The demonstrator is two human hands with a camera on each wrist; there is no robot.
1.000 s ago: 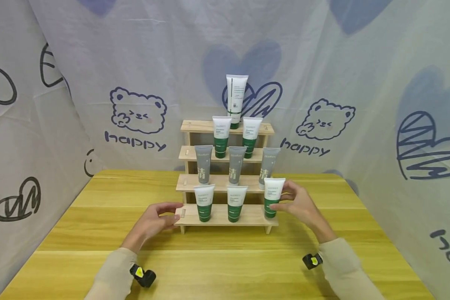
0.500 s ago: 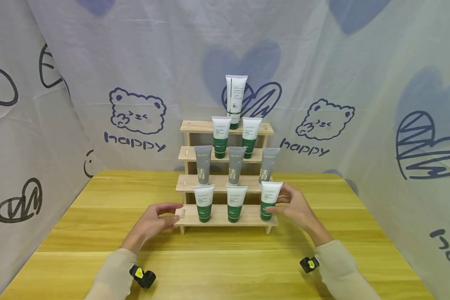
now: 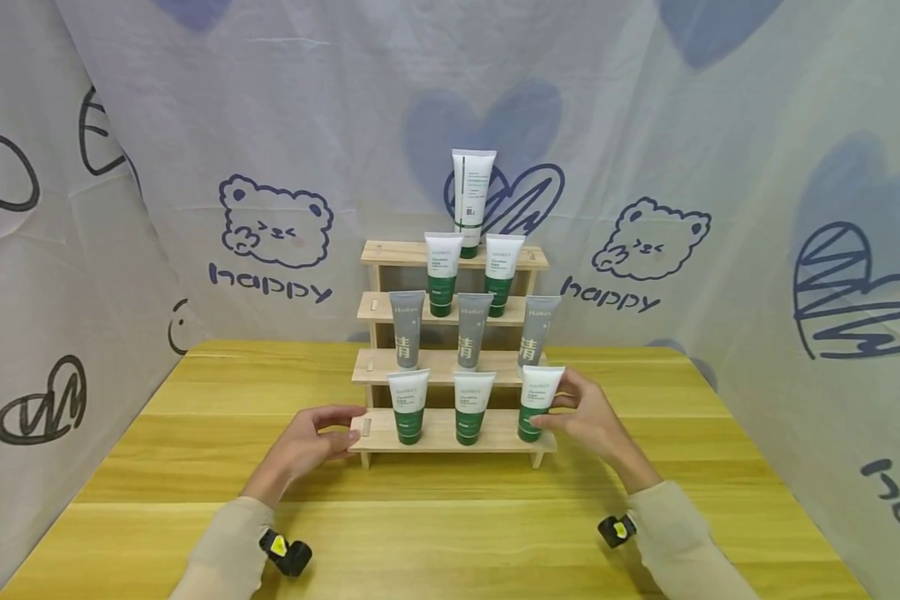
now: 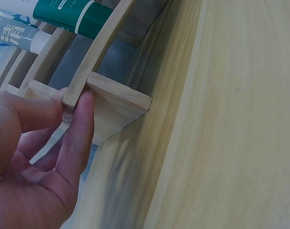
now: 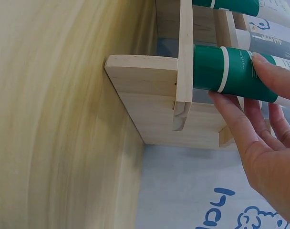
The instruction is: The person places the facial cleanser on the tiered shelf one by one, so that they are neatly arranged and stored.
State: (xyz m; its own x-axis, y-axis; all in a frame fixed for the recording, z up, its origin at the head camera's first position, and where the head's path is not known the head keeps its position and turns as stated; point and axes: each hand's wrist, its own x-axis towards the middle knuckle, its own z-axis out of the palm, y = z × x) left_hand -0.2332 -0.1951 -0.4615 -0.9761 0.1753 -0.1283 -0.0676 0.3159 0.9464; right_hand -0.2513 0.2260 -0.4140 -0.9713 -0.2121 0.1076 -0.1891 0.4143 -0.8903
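Note:
My right hand [image 3: 588, 417] holds a white-and-green squeeze tube [image 3: 537, 404] between thumb and fingers. It stands cap-down at the right end of the lowest shelf of a wooden tiered rack [image 3: 435, 433]; the right wrist view has its green cap [image 5: 207, 67] against the board. My left hand [image 3: 309, 442] pinches the left end of that same shelf, thumb on one face and a finger on the other, as the left wrist view makes plain. Two matching tubes, one in the middle [image 3: 472, 408] and one at the left [image 3: 409, 406], share the lowest shelf.
Higher up the rack stand grey tubes [image 3: 471, 332], two more white-and-green tubes [image 3: 442, 275], and one tall white tube [image 3: 472, 200] on top. The wooden table [image 3: 450, 533] stretches in front and to both sides. A printed cloth [image 3: 390, 100] hangs close behind.
My right hand has moved the tube slightly left and down on the lowest shelf, leaving it more in line with the other two. The left hand has stayed in place.

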